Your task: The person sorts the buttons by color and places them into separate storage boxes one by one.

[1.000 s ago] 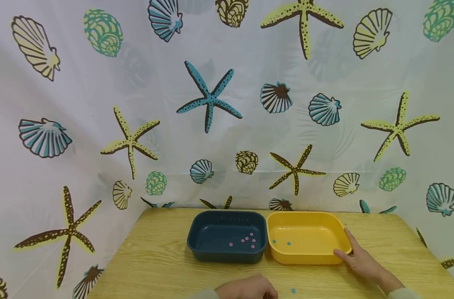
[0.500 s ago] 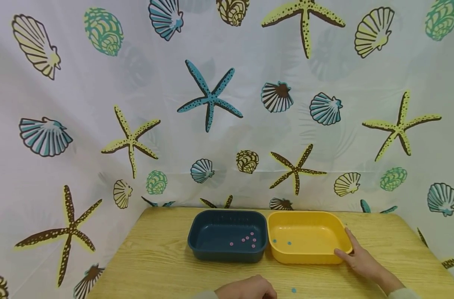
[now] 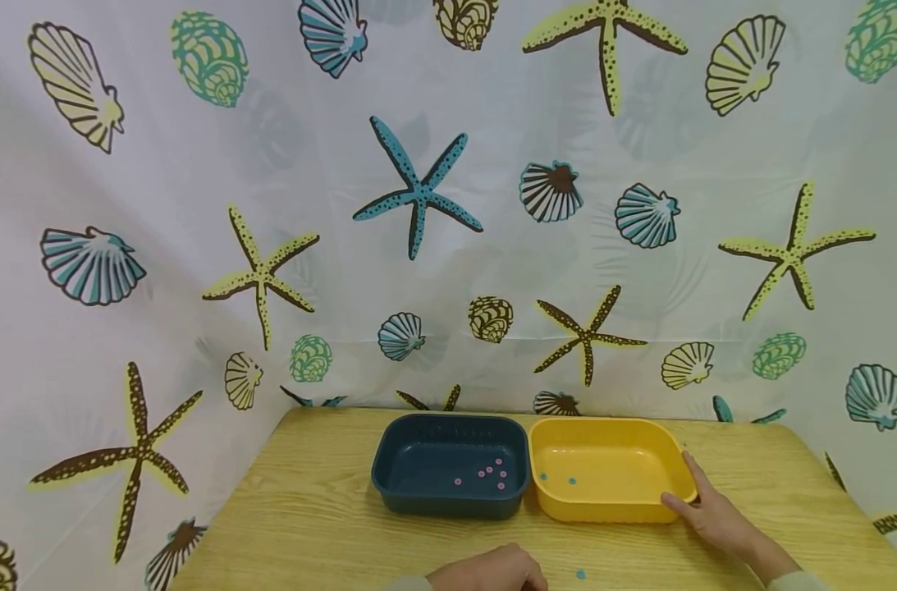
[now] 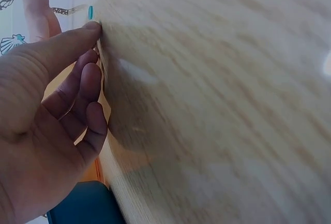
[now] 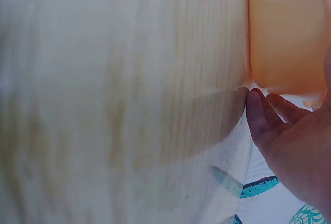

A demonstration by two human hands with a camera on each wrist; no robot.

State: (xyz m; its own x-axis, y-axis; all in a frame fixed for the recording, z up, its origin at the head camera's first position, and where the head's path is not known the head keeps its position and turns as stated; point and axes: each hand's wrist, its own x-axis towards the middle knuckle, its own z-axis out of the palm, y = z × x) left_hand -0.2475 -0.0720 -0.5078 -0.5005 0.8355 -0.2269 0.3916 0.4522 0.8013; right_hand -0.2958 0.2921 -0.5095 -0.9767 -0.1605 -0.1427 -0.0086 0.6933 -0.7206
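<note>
My left hand [image 3: 488,568] is at the table's near edge in the head view, its fingertips out of sight. In the left wrist view its thumb tip touches the tabletop and the other visible fingers curl; whether something small is pinched is hidden. A small blue button-like disc [image 3: 581,574] lies just right of it. My right hand [image 3: 721,517] holds the right front corner of a yellow bin [image 3: 606,510], thumb at the front rim and fingers along the right side. Two blue discs, one being this disc [image 3: 572,481], lie inside the bin.
A dark blue bin [image 3: 448,504] stands left of the yellow one, their sides nearly touching. Several small pink discs [image 3: 481,474] lie in its right half. Both bins rest on a wood-grain table [image 3: 308,492]. A shell-and-starfish patterned curtain [image 3: 330,271] surrounds the back and sides.
</note>
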